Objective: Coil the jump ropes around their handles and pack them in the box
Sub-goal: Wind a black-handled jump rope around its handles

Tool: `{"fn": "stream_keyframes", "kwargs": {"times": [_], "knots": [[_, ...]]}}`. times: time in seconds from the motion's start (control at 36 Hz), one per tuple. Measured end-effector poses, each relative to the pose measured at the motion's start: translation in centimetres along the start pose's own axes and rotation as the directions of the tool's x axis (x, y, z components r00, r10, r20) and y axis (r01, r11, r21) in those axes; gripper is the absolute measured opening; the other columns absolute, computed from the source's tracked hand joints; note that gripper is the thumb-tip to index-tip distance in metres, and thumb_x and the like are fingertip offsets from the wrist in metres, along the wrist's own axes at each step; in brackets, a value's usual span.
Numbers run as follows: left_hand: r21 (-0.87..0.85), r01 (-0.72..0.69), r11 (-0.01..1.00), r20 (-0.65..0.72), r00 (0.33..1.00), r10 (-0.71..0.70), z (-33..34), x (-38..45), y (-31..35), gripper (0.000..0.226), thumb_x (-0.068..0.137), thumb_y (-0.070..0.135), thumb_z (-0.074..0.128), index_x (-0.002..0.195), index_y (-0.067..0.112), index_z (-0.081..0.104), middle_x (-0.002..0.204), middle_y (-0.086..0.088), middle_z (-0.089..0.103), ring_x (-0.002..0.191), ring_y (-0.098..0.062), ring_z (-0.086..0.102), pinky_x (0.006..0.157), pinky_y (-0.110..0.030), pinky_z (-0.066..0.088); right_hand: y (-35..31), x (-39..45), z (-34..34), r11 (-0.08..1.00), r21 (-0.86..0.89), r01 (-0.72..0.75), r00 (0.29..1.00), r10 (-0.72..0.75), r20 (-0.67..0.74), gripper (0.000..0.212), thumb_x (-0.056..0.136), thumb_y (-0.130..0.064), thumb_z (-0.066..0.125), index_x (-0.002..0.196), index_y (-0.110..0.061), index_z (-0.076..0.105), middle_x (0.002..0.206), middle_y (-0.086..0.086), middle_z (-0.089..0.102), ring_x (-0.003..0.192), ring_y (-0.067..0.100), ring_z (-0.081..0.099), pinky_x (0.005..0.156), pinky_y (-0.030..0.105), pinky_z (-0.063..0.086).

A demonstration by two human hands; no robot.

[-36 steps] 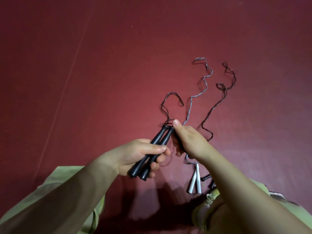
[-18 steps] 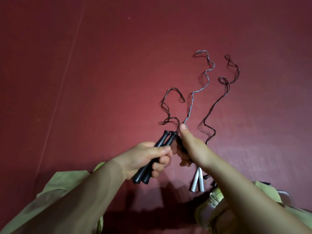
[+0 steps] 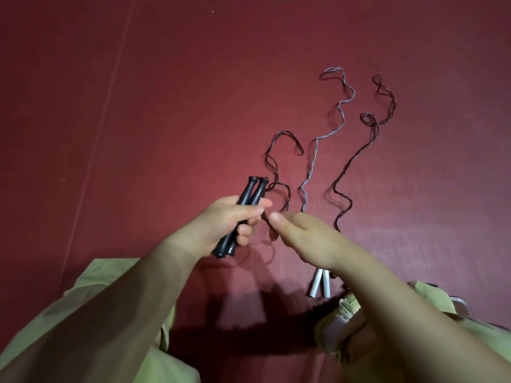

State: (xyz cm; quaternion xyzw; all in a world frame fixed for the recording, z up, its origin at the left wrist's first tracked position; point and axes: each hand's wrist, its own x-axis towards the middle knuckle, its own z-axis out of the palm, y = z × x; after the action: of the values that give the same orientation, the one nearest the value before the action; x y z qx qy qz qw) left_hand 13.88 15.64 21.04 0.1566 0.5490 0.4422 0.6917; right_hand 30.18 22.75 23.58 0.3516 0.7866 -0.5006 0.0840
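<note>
My left hand [image 3: 229, 225] grips two black handles [image 3: 249, 200] side by side, their ribbed tops pointing up and away. Their dark cord [image 3: 272, 161] runs from the handle tops, loops over the floor and comes back to my right hand [image 3: 301, 239], which pinches it between thumb and fingers just right of the handles. A grey cord [image 3: 329, 125] lies on the floor beyond, leading down to two white handles [image 3: 320, 283] partly hidden under my right wrist. Another dark cord [image 3: 356, 158] lies to the right of it. No box is in view.
Everything lies on a dark red floor [image 3: 166, 106] with a faint seam line at the left. My knees in light green cloth [image 3: 116, 283] fill the bottom corners. A foot or shoe [image 3: 340, 313] sits under my right forearm.
My left hand has tilted the black handles more upright and lifted them. My right hand has dropped from the handle tops to just right of them, drawing the dark cord down with it.
</note>
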Motion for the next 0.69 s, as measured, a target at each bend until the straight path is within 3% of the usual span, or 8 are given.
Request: {"fn": "stream_keyframes", "kwargs": {"times": [0.08,0.14,0.22,0.33,0.42,0.47,0.56,0.69], "knots": [[0.266,-0.064,0.962,0.014,0.998,0.063,-0.2,0.2,-0.8,0.025,0.089,0.002,0.059,0.108,0.018,0.061,0.064,0.001,0.044,0.045,-0.007,0.038,0.043,-0.021,0.034,0.5,0.0,-0.6,0.978,-0.208,0.032,0.999,-0.038,-0.026,0.026,0.095,-0.036,0.056,0.084,-0.013,0.059,0.067,-0.002,0.055,0.066,0.018,0.051,0.062,0.031,0.038],[0.434,-0.077,0.898,0.017,0.997,0.078,-0.1,0.4,-1.2,0.027,0.078,0.014,0.069,0.103,0.017,0.062,0.061,0.003,0.048,0.046,-0.009,0.040,0.045,-0.024,0.036,0.6,0.0,-1.2,0.969,-0.243,0.054,0.997,-0.068,-0.047,0.011,0.091,-0.026,0.062,0.088,-0.015,0.063,0.068,-0.005,0.056,0.065,0.014,0.052,0.061,0.031,0.038],[0.597,-0.024,0.802,0.025,1.000,0.011,0.1,0.7,-1.7,0.025,0.068,0.026,0.071,0.084,0.015,0.056,0.052,0.005,0.047,0.048,-0.014,0.042,0.050,-0.028,0.036,0.4,-0.2,-2.0,0.985,-0.149,0.084,0.992,-0.096,-0.078,0.001,0.088,-0.018,0.067,0.089,-0.018,0.068,0.063,-0.013,0.056,0.055,-0.003,0.053,0.055,0.022,0.042],[0.692,0.006,0.722,0.083,0.993,-0.088,0.6,1.0,-2.1,0.021,0.080,0.016,0.072,0.070,0.022,0.055,0.050,0.005,0.047,0.044,-0.010,0.043,0.049,-0.025,0.037,0.3,-0.4,-2.3,0.990,-0.010,0.138,0.989,-0.138,-0.061,0.005,0.085,-0.011,0.071,0.082,-0.014,0.068,0.064,-0.008,0.064,0.050,-0.002,0.051,0.050,0.016,0.043],[0.703,-0.010,0.711,0.199,0.963,-0.182,1.2,0.8,-2.2,0.009,0.082,0.017,0.071,0.082,0.026,0.069,0.052,0.007,0.047,0.048,-0.011,0.043,0.048,-0.023,0.039,0.9,-0.3,-2.4,0.986,0.071,0.149,0.988,-0.146,-0.048,0.018,0.081,-0.009,0.075,0.072,-0.018,0.061,0.054,-0.016,0.056,0.049,0.000,0.049,0.050,0.016,0.042],[0.675,-0.005,0.738,0.269,0.933,-0.240,1.6,0.5,-2.3,0.010,0.085,0.014,0.068,0.094,0.019,0.068,0.052,0.010,0.047,0.049,-0.010,0.041,0.047,-0.022,0.037,1.3,-0.1,-2.4,0.978,0.149,0.143,0.990,-0.142,-0.019,0.025,0.079,-0.008,0.078,0.069,-0.021,0.059,0.055,-0.013,0.055,0.049,0.001,0.047,0.051,0.018,0.041],[0.636,0.000,0.771,0.373,0.875,-0.308,2.2,0.1,-2.2,0.015,0.088,0.008,0.064,0.093,0.021,0.066,0.054,0.011,0.047,0.047,-0.007,0.039,0.046,-0.021,0.034,1.8,0.2,-2.4,0.959,0.257,0.123,0.988,-0.143,0.058,0.025,0.077,-0.010,0.079,0.067,-0.022,0.060,0.058,-0.007,0.054,0.053,0.007,0.047,0.054,0.023,0.040],[0.449,0.103,0.887,0.550,0.751,-0.366,2.0,-0.8,-1.5,0.015,0.080,0.011,0.059,0.094,0.014,0.062,0.054,0.009,0.046,0.043,-0.003,0.037,0.044,-0.018,0.029,2.1,0.4,-2.0,0.806,0.590,0.046,0.972,-0.172,0.159,0.021,0.070,-0.034,0.079,0.063,-0.024,0.062,0.054,-0.005,0.049,0.050,0.012,0.039,0.049,0.028,0.022]]}}
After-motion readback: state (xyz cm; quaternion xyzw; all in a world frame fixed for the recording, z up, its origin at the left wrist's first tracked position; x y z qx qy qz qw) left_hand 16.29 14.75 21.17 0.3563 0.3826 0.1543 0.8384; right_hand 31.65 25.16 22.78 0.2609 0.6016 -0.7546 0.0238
